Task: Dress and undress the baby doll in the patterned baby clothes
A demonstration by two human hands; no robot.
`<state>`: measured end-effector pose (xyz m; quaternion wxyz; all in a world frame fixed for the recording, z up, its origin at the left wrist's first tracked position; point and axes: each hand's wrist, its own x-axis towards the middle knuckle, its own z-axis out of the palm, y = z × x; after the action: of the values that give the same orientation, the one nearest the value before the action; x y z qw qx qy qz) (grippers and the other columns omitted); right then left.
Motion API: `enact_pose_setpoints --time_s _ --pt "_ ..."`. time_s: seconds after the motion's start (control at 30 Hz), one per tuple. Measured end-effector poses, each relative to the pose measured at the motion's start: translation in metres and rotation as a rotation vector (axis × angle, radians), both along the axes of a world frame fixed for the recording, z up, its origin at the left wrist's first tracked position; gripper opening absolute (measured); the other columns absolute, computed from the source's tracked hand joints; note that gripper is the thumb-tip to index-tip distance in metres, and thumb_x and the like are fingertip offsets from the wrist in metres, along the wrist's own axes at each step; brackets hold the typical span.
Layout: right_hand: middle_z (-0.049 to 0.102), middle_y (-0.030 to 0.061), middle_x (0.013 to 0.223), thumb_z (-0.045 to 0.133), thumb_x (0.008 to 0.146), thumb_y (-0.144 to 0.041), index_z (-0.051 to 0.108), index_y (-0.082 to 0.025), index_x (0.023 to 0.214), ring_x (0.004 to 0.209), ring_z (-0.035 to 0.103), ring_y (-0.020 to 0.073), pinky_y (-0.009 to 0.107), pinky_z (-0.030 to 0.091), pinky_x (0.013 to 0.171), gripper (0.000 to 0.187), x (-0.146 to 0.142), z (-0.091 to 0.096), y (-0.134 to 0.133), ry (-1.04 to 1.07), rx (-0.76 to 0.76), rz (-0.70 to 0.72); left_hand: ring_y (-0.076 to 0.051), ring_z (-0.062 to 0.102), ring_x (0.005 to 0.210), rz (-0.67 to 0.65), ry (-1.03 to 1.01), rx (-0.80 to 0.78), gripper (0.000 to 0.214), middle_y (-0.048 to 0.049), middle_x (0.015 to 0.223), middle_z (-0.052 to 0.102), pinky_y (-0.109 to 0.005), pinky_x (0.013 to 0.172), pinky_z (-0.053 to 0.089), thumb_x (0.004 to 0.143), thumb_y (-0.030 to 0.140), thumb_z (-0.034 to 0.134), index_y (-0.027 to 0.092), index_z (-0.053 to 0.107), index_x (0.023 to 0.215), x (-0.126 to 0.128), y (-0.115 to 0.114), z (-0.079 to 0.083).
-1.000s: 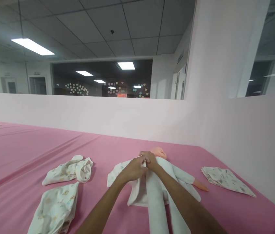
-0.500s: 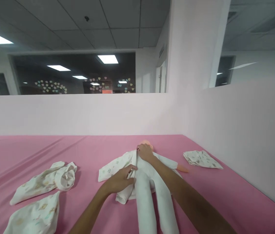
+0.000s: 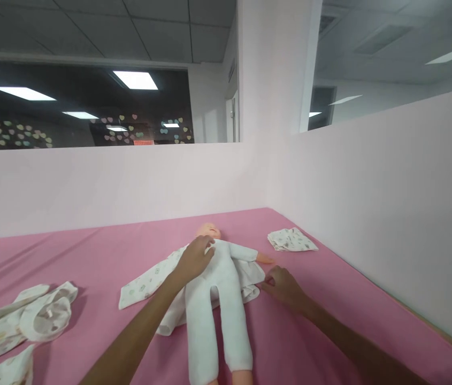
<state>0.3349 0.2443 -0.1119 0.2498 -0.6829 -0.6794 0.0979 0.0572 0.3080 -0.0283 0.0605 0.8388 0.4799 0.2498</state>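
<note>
A doll (image 3: 219, 270) with a white cloth body lies on its back, its legs toward me. A patterned white baby shirt (image 3: 145, 286) has one sleeve over the doll's arm on the left; the rest spreads beneath the body. My left hand (image 3: 196, 259) rests on the doll's upper chest near the shirt's edge, fingers extended and thumb apart. Beyond the doll's other side, my right hand (image 3: 285, 289) pinches the edge of the shirt close to the table. The doll's arm on the right lies outside the shirt, above that edge.
The surface is covered with a pink sheet (image 3: 101, 256). A folded patterned cloth (image 3: 292, 239) lies near the right wall (image 3: 386, 198). At left are a patterned garment (image 3: 47, 315) with a rolled white part and another patterned cloth (image 3: 13, 369).
My right hand has left the doll's chest and now grips the shirt edge at right. My left hand moved up from the shirt's front onto the chest. The view turned right.
</note>
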Motion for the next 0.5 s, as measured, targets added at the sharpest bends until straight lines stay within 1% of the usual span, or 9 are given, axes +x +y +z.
enact_pose_setpoints --time_s 0.03,0.07,0.13,0.17,0.23,0.3,0.37,0.43,0.5 --pt "0.064 0.0054 0.089 0.062 0.077 -0.045 0.06 -0.019 0.069 0.086 0.056 0.0215 0.029 0.038 0.072 0.028 -0.003 -0.003 -0.008 0.005 0.005 -0.015 -0.021 0.054 0.117 -0.044 0.131 0.036 0.033 -0.0094 0.127 0.058 -0.034 0.098 0.044 0.094 0.029 0.034 0.019 0.053 0.12 0.019 0.009 0.002" --pt "0.064 0.0062 0.093 0.063 0.076 -0.051 0.061 -0.019 0.072 0.091 0.056 0.0235 0.031 0.038 0.077 0.032 -0.009 -0.005 -0.014 0.008 0.01 -0.032 -0.023 0.051 0.121 -0.081 0.198 0.043 0.034 -0.0101 0.131 0.057 -0.035 0.102 0.041 0.092 0.027 0.038 0.019 0.053 0.122 0.038 0.018 0.003" --pt "0.064 0.0067 0.095 0.065 0.074 -0.054 0.063 -0.02 0.076 0.096 0.055 0.0255 0.034 0.037 0.084 0.035 -0.023 -0.009 -0.022 -0.022 0.006 -0.028 -0.026 0.05 0.125 -0.133 0.295 0.029 0.043 -0.0107 0.133 0.056 -0.038 0.105 0.037 0.085 0.022 0.051 0.02 0.052 0.128 0.073 0.035 -0.001" --pt "0.065 0.0067 0.095 0.063 0.076 -0.052 0.064 -0.021 0.078 0.097 0.056 0.0254 0.034 0.036 0.085 0.032 -0.029 -0.01 -0.023 -0.056 0.004 -0.015 -0.028 0.05 0.124 -0.144 0.336 0.012 0.05 -0.012 0.133 0.056 -0.04 0.104 0.037 0.079 0.021 0.058 0.02 0.052 0.129 0.088 0.042 -0.005" --pt "0.066 0.0063 0.093 0.056 0.084 -0.04 0.063 -0.021 0.079 0.094 0.057 0.0233 0.033 0.034 0.082 0.021 -0.037 -0.011 -0.021 -0.14 -0.004 0.014 -0.032 0.053 0.121 -0.143 0.414 -0.022 0.059 -0.0148 0.129 0.059 -0.045 0.103 0.038 0.072 0.022 0.067 0.019 0.053 0.129 0.11 0.054 -0.015" --pt "0.067 0.0055 0.088 0.05 0.086 -0.025 0.061 -0.02 0.077 0.087 0.058 0.0204 0.031 0.033 0.076 0.016 -0.035 -0.011 -0.014 -0.196 -0.012 0.017 -0.036 0.057 0.116 -0.125 0.474 -0.05 0.058 -0.0166 0.123 0.062 -0.052 0.1 0.037 0.071 0.03 0.071 0.02 0.056 0.127 0.121 0.061 -0.023" --pt "0.067 0.0048 0.084 0.048 0.085 -0.017 0.06 -0.019 0.075 0.081 0.057 0.0183 0.029 0.031 0.07 0.015 -0.025 -0.009 -0.005 -0.207 -0.022 -0.003 -0.037 0.058 0.112 -0.104 0.511 -0.066 0.053 -0.017 0.12 0.063 -0.056 0.097 0.038 0.075 0.039 0.069 0.023 0.058 0.125 0.122 0.064 -0.026" --pt "0.066 0.0051 0.082 0.048 0.084 -0.015 0.059 -0.018 0.075 0.077 0.056 0.0171 0.028 0.028 0.064 0.015 -0.01 -0.006 0.006 -0.208 -0.029 -0.04 -0.037 0.058 0.113 -0.088 0.526 -0.07 0.051 -0.0167 0.122 0.062 -0.055 0.093 0.041 0.081 0.046 0.062 0.026 0.056 0.127 0.115 0.064 -0.023" --pt "0.065 0.0057 0.081 0.046 0.085 -0.014 0.058 -0.017 0.076 0.074 0.054 0.0164 0.028 0.026 0.062 0.016 0.008 -0.004 0.02 -0.202 -0.031 -0.095 -0.036 0.056 0.117 -0.078 0.532 -0.062 0.049 -0.016 0.125 0.06 -0.053 0.092 0.042 0.087 0.05 0.054 0.029 0.052 0.132 0.107 0.061 -0.017"
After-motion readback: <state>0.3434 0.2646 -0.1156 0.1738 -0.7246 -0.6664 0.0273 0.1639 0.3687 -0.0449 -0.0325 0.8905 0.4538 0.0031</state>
